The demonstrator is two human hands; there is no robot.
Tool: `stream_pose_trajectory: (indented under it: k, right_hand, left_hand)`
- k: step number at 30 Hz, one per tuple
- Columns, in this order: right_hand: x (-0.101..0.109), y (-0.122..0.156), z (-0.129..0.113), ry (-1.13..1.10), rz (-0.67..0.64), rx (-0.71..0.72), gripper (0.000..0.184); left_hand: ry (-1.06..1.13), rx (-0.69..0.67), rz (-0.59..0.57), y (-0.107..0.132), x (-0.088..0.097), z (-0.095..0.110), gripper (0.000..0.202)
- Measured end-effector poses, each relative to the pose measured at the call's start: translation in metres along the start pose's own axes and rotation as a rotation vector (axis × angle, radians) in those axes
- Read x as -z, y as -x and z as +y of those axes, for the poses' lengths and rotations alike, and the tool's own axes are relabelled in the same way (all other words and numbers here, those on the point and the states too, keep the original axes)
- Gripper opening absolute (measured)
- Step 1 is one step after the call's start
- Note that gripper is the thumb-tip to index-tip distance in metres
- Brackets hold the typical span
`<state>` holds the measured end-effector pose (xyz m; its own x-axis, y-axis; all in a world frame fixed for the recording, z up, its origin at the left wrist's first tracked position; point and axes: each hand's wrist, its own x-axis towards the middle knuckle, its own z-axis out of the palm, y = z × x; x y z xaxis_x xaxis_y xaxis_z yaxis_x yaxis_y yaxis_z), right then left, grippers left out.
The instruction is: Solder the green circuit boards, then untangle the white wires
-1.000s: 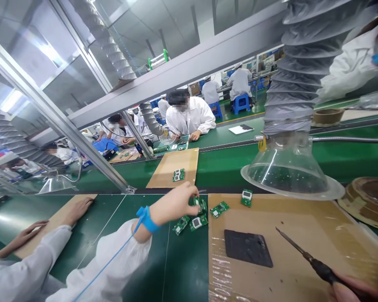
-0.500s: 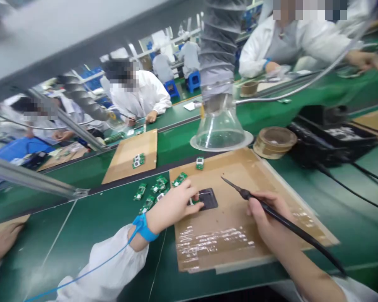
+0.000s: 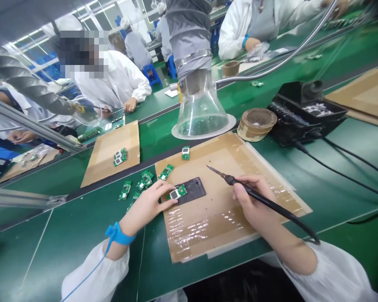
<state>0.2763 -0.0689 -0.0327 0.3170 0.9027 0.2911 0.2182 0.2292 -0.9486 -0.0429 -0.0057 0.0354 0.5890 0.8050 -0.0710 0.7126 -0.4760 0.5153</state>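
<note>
My left hand (image 3: 146,207), with a blue strap at its wrist, pinches the left end of a green circuit board (image 3: 182,191) with a white-framed dark square on it. That board lies over the left part of a flat black plate (image 3: 197,188) on the taped cardboard sheet (image 3: 208,226). Held like a pen in my right hand (image 3: 260,203) is a soldering iron (image 3: 271,206). Its tip points up and left, above the cardboard and apart from the board. Several loose circuit boards (image 3: 125,190) lie left of the cardboard, some partly behind my left hand.
A clear fume hood (image 3: 203,119) hangs beyond the cardboard. To its right stand a tape roll (image 3: 257,123) and a black soldering-iron stand (image 3: 302,113) with cords. One board (image 3: 185,152) sits on the cardboard's far edge. Co-workers (image 3: 103,79) sit across the green bench.
The camera view has shifted, so the bench appears further left and higher. The circuit board at my left hand now shows more fully on the black plate. My right hand still holds the soldering iron.
</note>
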Motion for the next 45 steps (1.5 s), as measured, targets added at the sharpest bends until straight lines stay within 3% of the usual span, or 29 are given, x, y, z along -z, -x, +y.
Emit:
stream_pose_trajectory:
  k: [6,11,17,34,45]
  right_hand:
    - [-0.001,0.001,0.000,0.014,0.006,-0.025,0.022]
    - [0.000,0.000,-0.002,0.003,0.003,-0.022,0.021]
    - [0.001,0.001,-0.001,-0.003,-0.007,-0.018,0.020]
    - [0.000,0.001,0.000,-0.005,-0.022,-0.015,0.017]
    - [0.000,0.001,0.000,0.048,-0.017,-0.001,0.015]
  left_hand:
    - [-0.002,-0.081,0.099,-0.009,-0.007,0.009,0.024]
    - [-0.071,-0.182,0.080,-0.025,-0.021,0.018,0.030]
    - [-0.124,-0.219,0.107,-0.031,-0.036,0.013,0.031]
    - [-0.330,-0.219,0.114,-0.028,-0.044,0.013,0.032]
    - [-0.234,-0.197,0.144,-0.023,-0.047,0.013,0.034]
